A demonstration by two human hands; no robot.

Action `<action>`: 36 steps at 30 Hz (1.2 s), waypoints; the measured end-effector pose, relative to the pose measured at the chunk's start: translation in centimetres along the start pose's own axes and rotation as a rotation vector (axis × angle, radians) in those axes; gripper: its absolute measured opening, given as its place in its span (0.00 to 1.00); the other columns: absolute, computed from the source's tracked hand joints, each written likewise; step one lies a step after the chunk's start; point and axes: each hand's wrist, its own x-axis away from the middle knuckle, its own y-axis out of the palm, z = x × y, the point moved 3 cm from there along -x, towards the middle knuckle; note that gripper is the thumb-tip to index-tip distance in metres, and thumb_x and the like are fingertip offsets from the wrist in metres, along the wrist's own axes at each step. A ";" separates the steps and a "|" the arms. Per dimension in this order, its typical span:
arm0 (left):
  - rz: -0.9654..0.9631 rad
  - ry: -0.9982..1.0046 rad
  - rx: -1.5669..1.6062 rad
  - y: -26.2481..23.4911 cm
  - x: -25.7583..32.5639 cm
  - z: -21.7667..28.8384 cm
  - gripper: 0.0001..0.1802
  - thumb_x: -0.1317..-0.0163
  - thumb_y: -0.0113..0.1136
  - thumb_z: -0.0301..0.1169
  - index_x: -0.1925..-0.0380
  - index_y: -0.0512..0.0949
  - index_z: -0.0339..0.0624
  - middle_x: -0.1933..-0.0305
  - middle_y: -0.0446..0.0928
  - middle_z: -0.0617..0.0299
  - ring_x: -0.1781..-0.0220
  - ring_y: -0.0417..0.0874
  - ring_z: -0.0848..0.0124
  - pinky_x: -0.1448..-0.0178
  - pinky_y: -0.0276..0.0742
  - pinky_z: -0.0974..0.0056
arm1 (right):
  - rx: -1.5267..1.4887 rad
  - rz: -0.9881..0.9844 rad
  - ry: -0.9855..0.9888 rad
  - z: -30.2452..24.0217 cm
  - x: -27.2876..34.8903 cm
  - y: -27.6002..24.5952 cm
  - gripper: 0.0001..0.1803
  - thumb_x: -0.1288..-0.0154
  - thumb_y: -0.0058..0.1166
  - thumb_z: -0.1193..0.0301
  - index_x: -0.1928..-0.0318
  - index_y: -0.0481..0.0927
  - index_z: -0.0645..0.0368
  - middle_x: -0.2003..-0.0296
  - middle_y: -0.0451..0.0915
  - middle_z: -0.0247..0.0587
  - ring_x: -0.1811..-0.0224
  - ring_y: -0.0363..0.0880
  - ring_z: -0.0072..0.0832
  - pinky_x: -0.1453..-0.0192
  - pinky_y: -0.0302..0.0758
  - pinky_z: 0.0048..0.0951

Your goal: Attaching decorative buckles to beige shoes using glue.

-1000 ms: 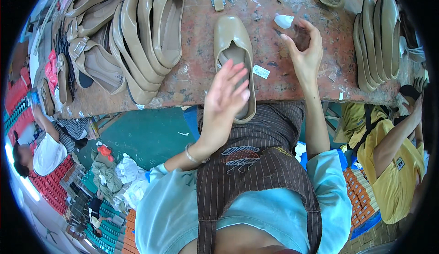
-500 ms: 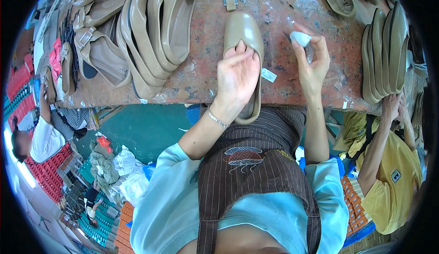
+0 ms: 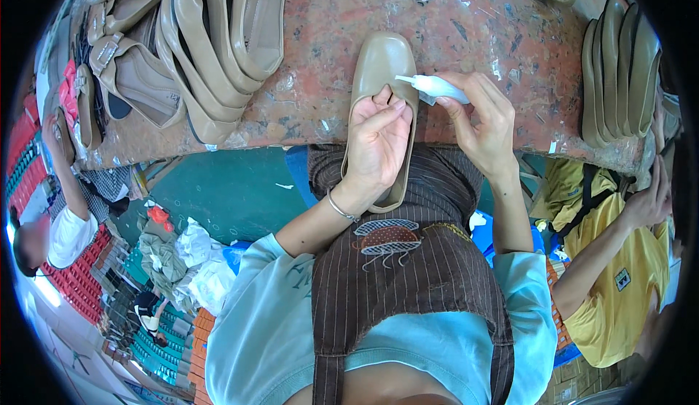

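A tan slip-on shoe (image 3: 386, 57) lies toe outward, partly over the table's near edge. My left hand (image 3: 378, 143) grips it, palm up, with fingertips tucked inside its opening and the thumb bent over. My right hand (image 3: 486, 117) pinches a small white squeeze bottle (image 3: 441, 88) between thumb and fingers. The bottle's thin nozzle points left, over the shoe's upper just by the fingertips of my left hand. Whether the nozzle touches the leather, I cannot tell.
Nested tan shoes (image 3: 218, 48) and a buckled shoe (image 3: 142, 84) occupy the worn table (image 3: 320, 77) at left. Another row of shoes (image 3: 619, 77) stands at right, beside a person in yellow (image 3: 619, 281). A person in white (image 3: 73, 237) works at far left; plastic bags (image 3: 207, 259) lie below.
The right hand has come nearer the shoe, and the white bottle now has its nozzle turned left over the upper. The co-worker's hands at right have left the shoe row.
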 end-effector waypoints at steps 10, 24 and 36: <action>0.069 0.029 -0.034 -0.2 0.1 -0.6 0.11 0.32 0.52 0.17 0.50 0.73 0.33 0.46 0.78 0.56 0.39 0.77 0.67 0.29 0.70 0.58 | 0.140 -0.075 -0.031 -0.9 -1.2 0.4 0.11 0.40 0.63 0.74 0.56 0.82 0.59 0.66 0.81 0.42 0.63 0.81 0.41 0.60 0.79 0.38; 0.076 0.020 -0.060 -0.3 0.1 -0.6 0.09 0.32 0.52 0.16 0.53 0.72 0.33 0.47 0.77 0.56 0.42 0.77 0.67 0.31 0.71 0.57 | 0.217 -0.106 -0.061 -2.1 -2.2 0.4 0.07 0.40 0.62 0.74 0.61 0.80 0.58 0.70 0.78 0.42 0.67 0.79 0.41 0.65 0.77 0.39; 0.167 0.004 -0.072 -0.3 0.2 -0.6 0.08 0.32 0.54 0.17 0.56 0.72 0.36 0.48 0.77 0.56 0.44 0.79 0.68 0.35 0.74 0.58 | 0.199 -0.131 -0.012 -1.7 -2.0 -0.8 0.08 0.42 0.63 0.75 0.61 0.81 0.59 0.66 0.81 0.43 0.65 0.81 0.41 0.63 0.77 0.37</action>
